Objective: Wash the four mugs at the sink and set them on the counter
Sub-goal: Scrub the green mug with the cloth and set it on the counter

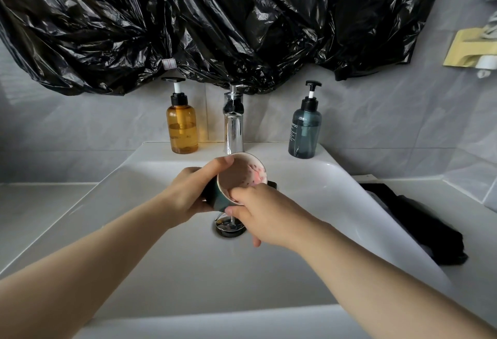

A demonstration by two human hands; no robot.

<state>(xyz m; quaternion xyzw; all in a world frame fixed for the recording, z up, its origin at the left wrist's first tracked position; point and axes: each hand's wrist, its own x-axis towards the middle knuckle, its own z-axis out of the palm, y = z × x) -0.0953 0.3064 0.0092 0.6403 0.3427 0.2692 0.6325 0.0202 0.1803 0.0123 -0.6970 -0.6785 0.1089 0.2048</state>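
Only the person's arms and hands show. The left hand [188, 196] and the right hand [263, 217] are bare, and so are the left forearm [94, 266] and the right forearm [376, 279], uncovered from the wrists down to the picture's bottom edge. The forearms are slim and smooth, and the wide lens broadens them toward the lower corners. The knuckles on the back of the right hand stand out softly. Its thumbnail looks short and plain.

A white sink [309, 174] fills the centre, set in a pale counter [40, 204]. On its back ledge stand an amber bottle [183, 128] left, a tap [234, 126] in the middle, a blue bottle [305, 131] right. A black cloth [419, 223] lies on the counter, right of frame.
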